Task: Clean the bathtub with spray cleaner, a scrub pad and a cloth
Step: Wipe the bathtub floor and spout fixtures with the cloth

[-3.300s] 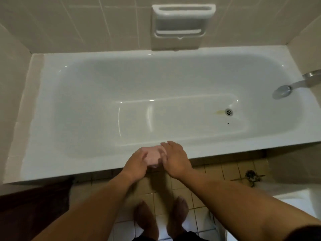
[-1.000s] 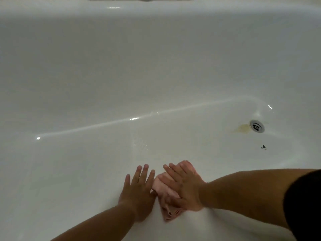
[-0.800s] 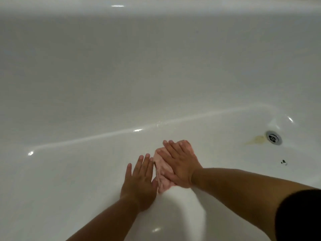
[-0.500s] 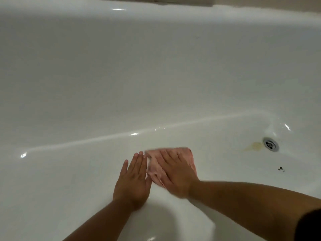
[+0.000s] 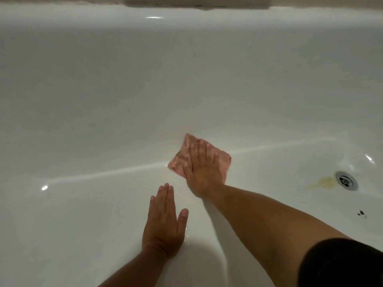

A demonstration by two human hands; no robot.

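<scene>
White tub [image 5: 103, 90] interior, viewed from above; glossy, with wet glints on floor and far rim [image 5: 83, 13]. Pink cloth [image 5: 178, 162] folded, lying across the curve where floor meets far wall, roughly mid-frame. Right hand [image 5: 202, 172] on top of cloth, palm down, fingers straight and together, pressing it flat against tub; no curl, no pinch. Cloth edges sticking out left, above and right of hand. Fingertips slightly motion-blurred. Left hand [image 5: 163, 222] flat on bare tub floor, nearer to camera, fingers straight and closed up, thumb out to the right; holding nothing, clear of cloth. Gap between the two hands, no contact. Drain [image 5: 346, 180] at right, well apart from cloth. Yellow stain [image 5: 323, 182] just left of drain; touching its ring or not, can't tell. Dark specks [image 5: 361, 213] on floor, on near side of drain. Black sleeve [image 5: 342, 266] at bottom right, on right arm. Strip of tan wall [image 5: 331, 1] above rim at top edge.
</scene>
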